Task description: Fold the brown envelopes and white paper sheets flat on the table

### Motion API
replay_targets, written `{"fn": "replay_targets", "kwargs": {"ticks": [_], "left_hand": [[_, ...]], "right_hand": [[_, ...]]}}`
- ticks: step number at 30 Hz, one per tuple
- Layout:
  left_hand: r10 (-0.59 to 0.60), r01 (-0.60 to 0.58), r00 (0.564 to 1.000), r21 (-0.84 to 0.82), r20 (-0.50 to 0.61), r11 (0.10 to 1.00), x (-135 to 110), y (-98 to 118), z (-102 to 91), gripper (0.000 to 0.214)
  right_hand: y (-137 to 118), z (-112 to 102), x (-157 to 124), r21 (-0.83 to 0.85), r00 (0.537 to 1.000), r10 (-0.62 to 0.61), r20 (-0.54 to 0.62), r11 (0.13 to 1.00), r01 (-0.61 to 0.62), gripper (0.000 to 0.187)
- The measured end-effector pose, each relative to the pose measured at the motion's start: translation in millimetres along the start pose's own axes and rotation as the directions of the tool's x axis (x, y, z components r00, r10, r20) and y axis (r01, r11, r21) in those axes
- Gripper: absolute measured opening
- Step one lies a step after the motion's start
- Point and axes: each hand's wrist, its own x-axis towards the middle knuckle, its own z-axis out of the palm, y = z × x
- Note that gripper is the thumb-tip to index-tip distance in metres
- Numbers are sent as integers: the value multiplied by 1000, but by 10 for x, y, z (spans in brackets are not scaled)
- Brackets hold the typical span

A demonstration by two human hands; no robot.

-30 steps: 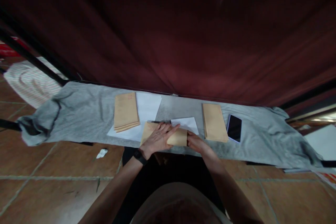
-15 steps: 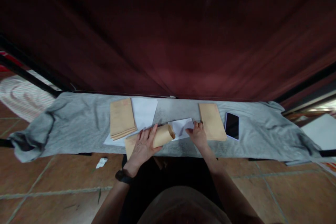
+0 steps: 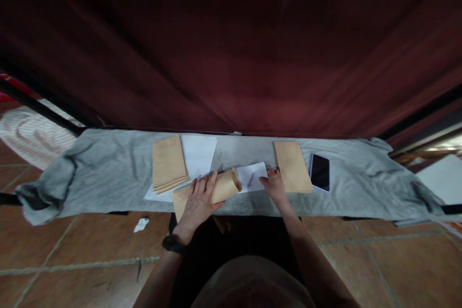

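Note:
A brown paper envelope (image 3: 223,187) bulges under my left hand (image 3: 198,202), with its mouth gaping to the right. My left fingers lie across the envelope and the thumb is at its lower edge, holding it. From that mouth a folded white paper (image 3: 252,176) sticks out to the right; its left end is hidden at or inside the opening. My right hand (image 3: 275,186) pinches the paper's right end between thumb and fingers. Just right of that hand lies a stack of brown envelopes (image 3: 293,167). Left of my left hand, another envelope stack (image 3: 168,161) rests on white sheets (image 3: 200,151).
A phone (image 3: 320,172) lies right of the right-hand stack. Grey cloth (image 3: 361,173) covers the narrow bench. Behind it hangs a dark red curtain (image 3: 231,82), with black frame bars at both sides. A scrap of white paper (image 3: 141,224) is on the tiled floor.
Both hands hold nearly the same pose on the envelope and paper. The whole view has shifted very slightly.

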Motion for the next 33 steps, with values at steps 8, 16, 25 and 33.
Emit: {"fn": "replay_targets", "kwargs": {"ticks": [8,16,25,33], "left_hand": [[-18,18,1000,-7,7,1000,-1,-12,17,107],[-18,19,1000,-12,24,1000,-2,-8,40,113],[25,-24,999,-8,42,1000,-14,12,-18,112],[135,-135,989,-6,60,991,30,11,-42,114]], "right_hand": [[-22,-305,-100,463,991,67,-114,886,-7,20],[-84,-395,-262,601,1000,16,-3,799,-11,21],[86,-435,-272,543,971,-35,238,833,-103,17],[11,-216,-343,508,920,-8,391,836,-209,13]]}}
